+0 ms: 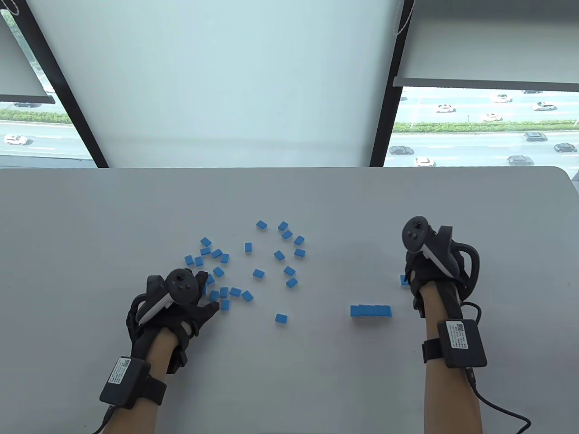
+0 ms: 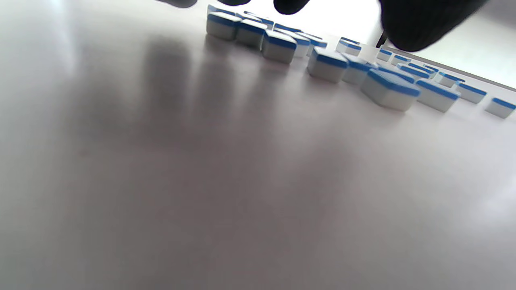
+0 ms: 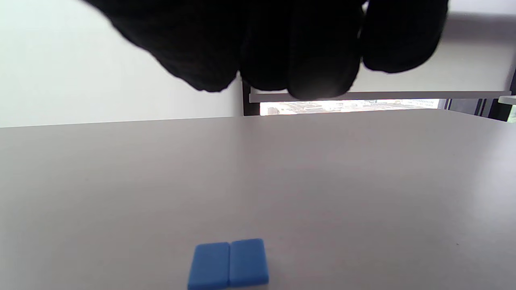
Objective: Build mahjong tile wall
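Below right grip (image 3: 306,52), tile pair (image 3: 229,264).

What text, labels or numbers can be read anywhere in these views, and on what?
No text can be read in any view.
Left wrist box: white label with a code square and print, too small to read.
Right wrist box: white label with a code square and print, too small to read.
Mahjong tiles: only plain blue backs show, no markings visible.
Trackers on the left hand and right hand: no legible markings.

Blue-backed, white-bodied tiles (image 1: 258,273) lie on a pale grey table (image 1: 316,203), beside black gloves (image 1: 181,316)
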A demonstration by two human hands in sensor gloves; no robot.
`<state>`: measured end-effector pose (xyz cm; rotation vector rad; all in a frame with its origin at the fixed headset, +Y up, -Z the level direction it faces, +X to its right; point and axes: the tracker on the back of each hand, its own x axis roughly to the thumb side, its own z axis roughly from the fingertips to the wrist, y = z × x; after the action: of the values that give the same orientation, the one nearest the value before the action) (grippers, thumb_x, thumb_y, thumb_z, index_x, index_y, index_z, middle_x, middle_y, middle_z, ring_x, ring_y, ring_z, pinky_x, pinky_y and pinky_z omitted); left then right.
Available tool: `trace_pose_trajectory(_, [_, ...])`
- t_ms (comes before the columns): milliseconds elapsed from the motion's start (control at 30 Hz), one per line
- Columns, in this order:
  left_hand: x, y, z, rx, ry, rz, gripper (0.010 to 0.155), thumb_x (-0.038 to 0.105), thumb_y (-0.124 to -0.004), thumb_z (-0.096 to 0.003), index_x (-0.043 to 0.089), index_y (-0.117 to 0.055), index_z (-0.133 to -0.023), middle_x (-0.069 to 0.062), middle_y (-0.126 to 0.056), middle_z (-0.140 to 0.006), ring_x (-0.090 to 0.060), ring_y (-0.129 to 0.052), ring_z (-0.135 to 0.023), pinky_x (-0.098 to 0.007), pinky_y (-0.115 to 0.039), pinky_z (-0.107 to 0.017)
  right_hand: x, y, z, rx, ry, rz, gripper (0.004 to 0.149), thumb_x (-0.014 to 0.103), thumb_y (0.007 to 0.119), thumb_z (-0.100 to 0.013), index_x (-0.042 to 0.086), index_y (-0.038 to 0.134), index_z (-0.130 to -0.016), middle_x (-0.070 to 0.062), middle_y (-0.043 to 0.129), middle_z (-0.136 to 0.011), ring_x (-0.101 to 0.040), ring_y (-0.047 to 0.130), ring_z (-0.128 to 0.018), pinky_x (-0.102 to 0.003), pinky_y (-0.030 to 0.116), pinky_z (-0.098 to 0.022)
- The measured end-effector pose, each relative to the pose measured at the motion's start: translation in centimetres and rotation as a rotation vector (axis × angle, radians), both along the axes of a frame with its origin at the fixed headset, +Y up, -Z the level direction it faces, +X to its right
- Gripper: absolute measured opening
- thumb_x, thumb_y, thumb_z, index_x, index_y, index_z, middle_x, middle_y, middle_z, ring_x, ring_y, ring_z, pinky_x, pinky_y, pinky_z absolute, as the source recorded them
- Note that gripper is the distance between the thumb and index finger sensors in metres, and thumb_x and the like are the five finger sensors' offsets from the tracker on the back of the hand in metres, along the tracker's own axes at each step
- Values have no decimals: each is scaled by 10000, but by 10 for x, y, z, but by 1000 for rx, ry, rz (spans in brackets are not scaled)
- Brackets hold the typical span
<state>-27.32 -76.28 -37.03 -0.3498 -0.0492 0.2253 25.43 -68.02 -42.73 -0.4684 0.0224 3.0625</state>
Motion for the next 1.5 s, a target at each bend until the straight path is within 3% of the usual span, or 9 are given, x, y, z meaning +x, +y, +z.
trace_pose_trajectory(167, [2,2,1,6,-10,7,842,680,-646,-428,325,-324,-1120,-62,-267,-1195,-479,-328,-1065,-757,-243,-649,31,-30,2,-136,-85,-28,588,301,884,-428,241,646,-962,-6,805,-846,-296,913,-626,-521,754,-554])
trace_pose_trajectory(367, [2,2,1,4,-9,9,843,680,-646,-429,323,-322,-1121,-64,-265,-1195,-479,-328,-1065,-757,-243,-649,29,-53,-1,-266,-48,-63,579,295,912,-423,275,677,-951,-10,815,-857,-305,915,-641,-522,753,-566])
trace_pose_trajectory(733, [1,1,1,8,-5,9,845,682,-645,-428,324,-320,-1121,-63,-264,-1195,-480,-326,-1065,-757,-243,-648,12,-61,-3,-318,-12,-6,568,292,921,-425,332,692,-943,-10,810,-879,-318,904,-669,-529,737,-591])
trace_pose_trajectory(933, [1,1,1,6,-3,8,845,681,-646,-428,323,-321,-1121,-65,-264,-1195,-481,-327,-1065,-757,-243,-648,5,-48,-2,-288,6,-19,600,298,914,-431,332,657,-972,-14,783,-905,-324,885,-699,-539,721,-605])
trace_pose_trajectory(1233, [-2,2,1,7,5,14,845,681,-647,-428,323,-321,-1121,-64,-264,-1195,-482,-326,-1064,-757,-243,-649,-69,-6,2,-89,228,-58,604,334,897,-436,346,630,-978,5,753,-943,-320,863,-753,-544,698,-631])
trace_pose_trajectory(1500, [-4,2,1,4,11,13,844,680,-646,-429,323,-322,-1121,-63,-266,-1194,-481,-328,-1064,-757,-243,-648,-167,-2,24,-77,536,-83,630,348,896,-438,372,602,-994,26,737,-980,-322,847,-803,-547,686,-652])
